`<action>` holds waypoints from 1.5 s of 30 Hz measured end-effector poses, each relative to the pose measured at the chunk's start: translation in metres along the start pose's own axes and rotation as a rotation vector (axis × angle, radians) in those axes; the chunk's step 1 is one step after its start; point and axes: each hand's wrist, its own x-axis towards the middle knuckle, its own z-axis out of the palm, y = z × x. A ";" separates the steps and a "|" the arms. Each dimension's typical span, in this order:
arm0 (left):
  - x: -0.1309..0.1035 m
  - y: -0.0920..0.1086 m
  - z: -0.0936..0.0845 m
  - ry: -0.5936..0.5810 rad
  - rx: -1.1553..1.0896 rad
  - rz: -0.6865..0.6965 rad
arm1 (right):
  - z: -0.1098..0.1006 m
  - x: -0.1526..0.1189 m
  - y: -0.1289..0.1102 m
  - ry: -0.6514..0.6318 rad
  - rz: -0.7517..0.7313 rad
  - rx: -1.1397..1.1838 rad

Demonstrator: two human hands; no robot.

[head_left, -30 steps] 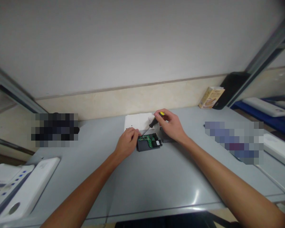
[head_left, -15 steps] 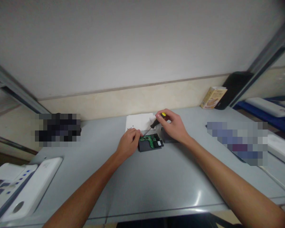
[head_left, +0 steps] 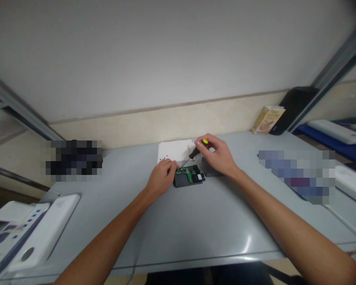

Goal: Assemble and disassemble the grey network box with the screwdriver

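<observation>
A dark electronic device with its green circuit board (head_left: 191, 174) exposed lies on the grey table. My left hand (head_left: 162, 176) grips the device's left end, its fingers bent at the upper left corner. Between the fingers of my right hand (head_left: 218, 156) is a screwdriver (head_left: 194, 153) with a black handle and yellow end. It slants down to the left, the tip at the board's upper left, close to my left fingertips. A dark grey casing piece (head_left: 211, 173) lies under my right hand, partly hidden. Behind sits white paper (head_left: 175, 148) with several tiny dark specks, perhaps screws.
A yellow box (head_left: 267, 120) and a black case (head_left: 295, 109) lean at the back right. White flat objects (head_left: 52, 229) lie at the front left. Blurred-out items sit on both sides of the table (head_left: 154, 237), and a pale wall rises behind.
The whole view has shifted slightly. Both hands, the screwdriver and the device keep nearly the same positions relative to each other.
</observation>
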 end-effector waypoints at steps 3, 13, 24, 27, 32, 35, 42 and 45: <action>0.000 0.000 0.000 -0.014 0.005 0.019 | 0.000 0.000 0.000 -0.015 -0.015 0.005; -0.001 -0.001 0.001 -0.071 -0.002 0.040 | -0.003 -0.001 -0.023 -0.213 -0.114 0.041; 0.001 -0.002 0.001 -0.058 0.043 0.045 | 0.029 0.018 -0.045 -0.346 0.002 0.300; 0.000 -0.002 0.002 -0.062 0.053 0.042 | 0.050 0.015 -0.039 -0.282 0.155 0.537; -0.001 -0.001 0.001 -0.071 0.046 0.039 | 0.056 0.008 -0.031 -0.234 0.194 0.714; 0.000 0.000 0.001 -0.077 0.043 0.034 | 0.048 0.008 -0.031 -0.249 0.268 0.833; -0.001 0.001 0.000 -0.077 0.037 0.047 | 0.050 0.008 -0.026 -0.125 0.320 0.904; 0.000 0.003 -0.001 -0.074 0.052 0.028 | 0.051 0.010 -0.026 -0.153 0.345 1.011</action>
